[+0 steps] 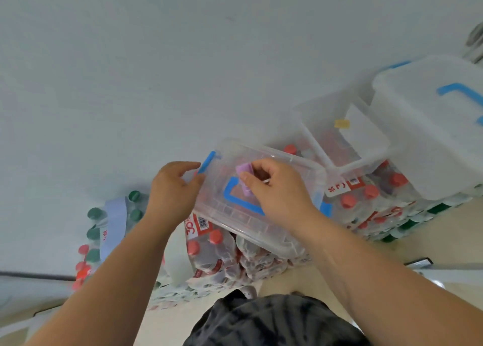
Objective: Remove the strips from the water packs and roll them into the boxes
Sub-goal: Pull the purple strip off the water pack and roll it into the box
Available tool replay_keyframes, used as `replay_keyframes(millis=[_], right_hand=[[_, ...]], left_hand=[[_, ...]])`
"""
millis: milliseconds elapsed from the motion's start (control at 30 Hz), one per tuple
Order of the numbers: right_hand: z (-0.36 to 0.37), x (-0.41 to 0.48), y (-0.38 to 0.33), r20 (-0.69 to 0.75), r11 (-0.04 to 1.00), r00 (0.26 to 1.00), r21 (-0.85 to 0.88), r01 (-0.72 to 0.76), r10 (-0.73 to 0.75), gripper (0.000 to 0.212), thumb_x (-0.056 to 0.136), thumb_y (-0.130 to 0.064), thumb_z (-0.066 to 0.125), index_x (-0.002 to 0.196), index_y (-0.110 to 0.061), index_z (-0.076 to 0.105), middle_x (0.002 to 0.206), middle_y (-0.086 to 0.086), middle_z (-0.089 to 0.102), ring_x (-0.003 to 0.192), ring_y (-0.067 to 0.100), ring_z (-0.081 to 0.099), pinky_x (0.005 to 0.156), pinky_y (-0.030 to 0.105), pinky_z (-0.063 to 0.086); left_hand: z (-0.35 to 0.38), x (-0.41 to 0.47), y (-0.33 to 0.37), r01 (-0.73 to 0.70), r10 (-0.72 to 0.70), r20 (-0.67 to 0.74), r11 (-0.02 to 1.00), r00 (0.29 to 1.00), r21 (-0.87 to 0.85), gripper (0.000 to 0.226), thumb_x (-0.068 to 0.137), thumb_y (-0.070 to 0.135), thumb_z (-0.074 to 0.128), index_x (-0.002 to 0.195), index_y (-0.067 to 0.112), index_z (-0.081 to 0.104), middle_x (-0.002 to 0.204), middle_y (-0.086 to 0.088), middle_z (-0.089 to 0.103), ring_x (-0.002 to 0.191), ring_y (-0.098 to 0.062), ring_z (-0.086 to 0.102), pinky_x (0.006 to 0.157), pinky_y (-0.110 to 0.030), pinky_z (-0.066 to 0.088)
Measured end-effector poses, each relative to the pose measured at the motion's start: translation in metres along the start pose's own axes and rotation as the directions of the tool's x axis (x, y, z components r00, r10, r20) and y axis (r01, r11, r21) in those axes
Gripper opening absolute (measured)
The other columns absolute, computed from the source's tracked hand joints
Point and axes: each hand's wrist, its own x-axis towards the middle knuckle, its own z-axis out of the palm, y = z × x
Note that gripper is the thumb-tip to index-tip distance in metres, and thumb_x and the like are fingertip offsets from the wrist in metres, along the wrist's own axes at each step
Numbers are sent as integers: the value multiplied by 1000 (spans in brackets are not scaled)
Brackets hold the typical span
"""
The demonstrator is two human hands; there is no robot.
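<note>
A clear plastic box (235,215) with a blue handle and blue clips lies on top of shrink-wrapped water packs (217,256) with red caps. My right hand (277,188) pinches a rolled purple strip (244,178) over the box's lid. My left hand (175,191) is at the box's left end beside the blue clip (207,161), fingers loosely curved and touching the box edge. A pale blue strip (115,222) runs over a pack of green-capped bottles at the left.
Further clear boxes (339,136) and a white lidded box (428,126) with blue handles sit on more water packs (371,199) at the right, against a pale wall. Beige floor lies below, with my dark patterned clothing at the bottom centre.
</note>
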Motion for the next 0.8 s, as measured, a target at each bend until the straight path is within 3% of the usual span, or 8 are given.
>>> replay_keyframes(millis=[133,200,267,433,500,633,700,800], right_hand=[[14,9,6,-59,993,997,-107,-50,44,23,96,-39,64,81,-23,68,73,-5,72,71,6,67,73,28,55],[14,9,6,-78,986,996,-156,-52,40,18,96,-34,65,80,-25,66,74,-7,71,69,1,67,63,13,48],[14,9,5,-92,974,996,-223,-30,10,17,96,-30,66,79,-28,63,77,-10,69,72,-3,65,60,8,43],[20,6,7,-108,954,993,-300,5,-39,15,95,-29,66,85,-18,67,80,-6,66,76,8,63,69,21,48],[22,4,8,-104,948,992,-318,31,-67,20,96,-32,63,86,-15,67,80,-2,66,76,12,63,71,26,49],[24,4,9,-128,933,989,-359,21,-71,18,94,-34,63,89,-16,68,80,-5,66,76,10,58,71,20,44],[25,4,10,-138,931,989,-364,-5,-48,11,95,-27,66,91,-17,69,80,-8,65,77,10,59,73,19,44],[25,3,9,-170,936,985,-347,-50,-11,9,95,-23,68,98,-16,72,86,-6,68,78,8,59,75,22,47]], left_hand=[[-2,15,-13,99,-68,158,975,985,-198,21,91,29,67,109,38,72,96,12,73,83,-6,68,75,-30,58],[-1,22,-14,97,-50,185,962,981,-255,19,90,27,68,104,39,74,91,13,72,73,-3,67,67,-24,57],[0,29,-16,62,-9,185,958,983,-280,17,89,25,69,101,36,76,86,14,72,65,0,66,60,-17,53],[3,39,-27,6,71,238,951,969,-310,19,90,19,68,105,25,77,89,20,71,74,3,67,69,-17,55],[3,42,-33,-8,93,246,946,965,-323,19,91,17,67,104,25,78,86,20,72,74,1,67,71,-25,59],[2,54,-54,1,85,322,966,943,-259,25,92,15,56,84,26,77,69,-4,72,61,-29,67,59,-50,59],[1,56,-60,23,65,341,969,938,-247,21,94,20,57,91,26,76,78,-2,74,65,-21,71,64,-47,61],[-1,57,-57,69,26,249,927,968,-367,20,91,28,64,109,34,71,97,10,73,82,-14,72,77,-43,62]])
